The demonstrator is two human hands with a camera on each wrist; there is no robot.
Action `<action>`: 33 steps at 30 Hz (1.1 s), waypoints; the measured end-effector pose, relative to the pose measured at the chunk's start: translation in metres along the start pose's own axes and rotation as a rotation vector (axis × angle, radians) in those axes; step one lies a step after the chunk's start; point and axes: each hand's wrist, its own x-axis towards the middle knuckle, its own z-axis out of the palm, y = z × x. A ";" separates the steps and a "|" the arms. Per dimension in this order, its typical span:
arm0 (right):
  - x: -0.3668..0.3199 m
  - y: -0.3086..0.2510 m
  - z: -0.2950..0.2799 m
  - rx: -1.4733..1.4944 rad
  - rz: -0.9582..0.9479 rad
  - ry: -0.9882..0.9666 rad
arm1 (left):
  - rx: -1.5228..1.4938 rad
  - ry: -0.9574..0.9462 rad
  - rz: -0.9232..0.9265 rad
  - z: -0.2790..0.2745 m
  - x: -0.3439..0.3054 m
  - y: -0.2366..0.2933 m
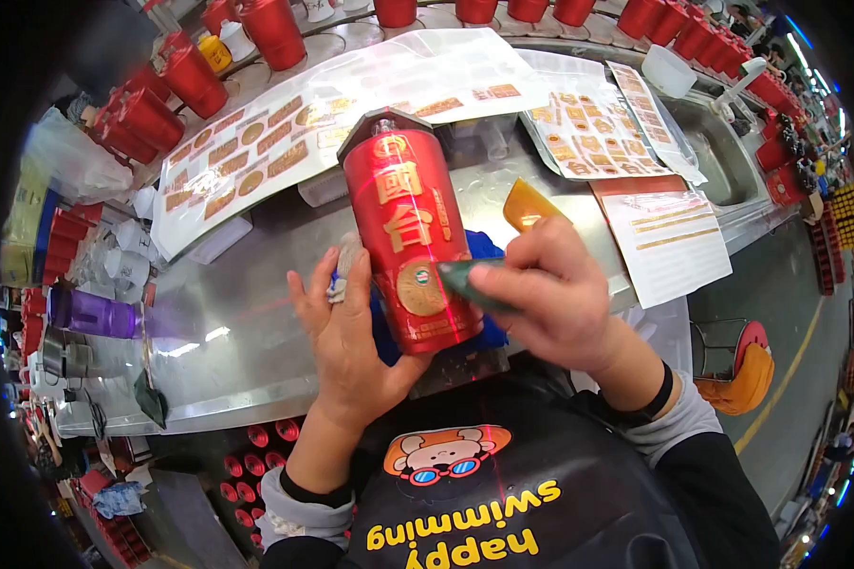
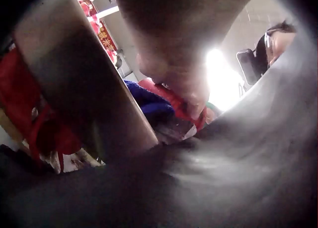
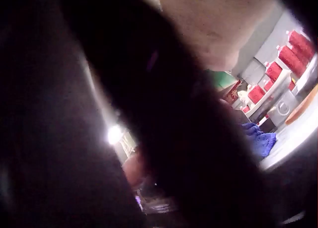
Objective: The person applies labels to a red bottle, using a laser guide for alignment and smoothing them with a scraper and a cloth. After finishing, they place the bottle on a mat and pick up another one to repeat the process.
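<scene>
A red bottle (image 1: 403, 228) with gold lettering and a round gold emblem (image 1: 422, 288) lies tilted over a blue cloth (image 1: 484, 248), its neck pointing away from me. My left hand (image 1: 343, 346) rests along the bottle's left side, fingers extended and thumb by its base. A greyish-white covering (image 1: 344, 266) shows at one of those fingers. In my right hand (image 1: 562, 299) a dark green flat scraper (image 1: 474, 287) is pinched, its tip against the emblem. The right wrist view shows part of the green scraper (image 3: 221, 79) under dark shadow; the left wrist view is mostly blocked.
Sheets of gold stickers (image 1: 247, 156) lie across the metal table (image 1: 228, 322), with more sticker sheets (image 1: 593, 133) at the right. An amber scraper (image 1: 524, 204) lies beyond the right hand. Red bottles (image 1: 273, 33) line the back, and a sink (image 1: 716, 156) is at right.
</scene>
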 end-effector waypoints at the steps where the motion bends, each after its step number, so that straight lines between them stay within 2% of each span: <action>1: 0.003 -0.004 0.000 0.084 -0.071 -0.073 | 0.018 0.014 0.006 -0.003 0.000 0.001; 2: 0.005 -0.009 0.000 0.170 -0.143 -0.149 | 0.036 0.028 0.008 -0.004 0.001 0.002; 3: 0.005 -0.011 -0.002 0.412 -0.112 -0.238 | -0.005 0.015 -0.040 0.000 0.000 0.001; 5: 0.009 -0.009 -0.003 0.247 -0.050 -0.102 | -0.093 -0.006 -0.141 0.013 -0.003 -0.002; 6: 0.011 -0.008 -0.003 0.165 -0.016 -0.031 | -0.093 -0.005 -0.133 0.012 -0.003 0.000; 7: 0.012 -0.001 -0.003 0.071 -0.068 -0.052 | -0.092 -0.004 -0.125 0.011 -0.002 0.002; 9: 0.010 -0.010 -0.007 0.312 0.026 -0.170 | -0.040 -0.016 -0.096 0.004 0.001 0.002; 10: 0.006 -0.015 -0.009 0.435 0.082 -0.229 | 0.006 -0.040 -0.077 -0.001 0.001 0.004; 11: 0.003 -0.009 -0.011 0.387 0.126 -0.159 | 0.050 -0.060 -0.056 -0.003 0.000 0.004; 12: -0.003 -0.005 -0.017 0.386 0.335 -0.147 | 0.020 -0.054 -0.065 -0.001 -0.002 0.004; 14: -0.013 -0.001 -0.003 0.519 0.580 0.101 | -0.035 -0.037 -0.080 0.005 -0.005 0.002; 17: -0.018 0.001 -0.003 0.370 0.507 0.016 | -0.012 -0.060 -0.052 -0.003 0.001 0.003; 20: -0.014 -0.005 -0.003 0.502 0.686 0.051 | -0.494 -0.100 -0.143 -0.004 0.001 -0.008; 24: -0.004 -0.004 -0.009 0.609 0.738 0.039 | -0.464 -0.079 -0.110 0.002 -0.001 -0.012; 26: -0.002 -0.001 -0.011 0.604 0.749 -0.008 | -0.337 -0.077 -0.108 0.003 -0.004 -0.008; 29: -0.005 0.003 -0.013 0.716 0.810 -0.060 | -0.121 -0.124 0.010 -0.006 -0.001 -0.011; 32: -0.003 0.001 -0.010 0.687 0.761 -0.099 | -0.144 -0.110 0.010 -0.011 0.002 -0.006; 33: 0.000 -0.001 -0.010 0.645 0.733 -0.113 | -0.267 -0.092 -0.017 -0.013 0.005 -0.004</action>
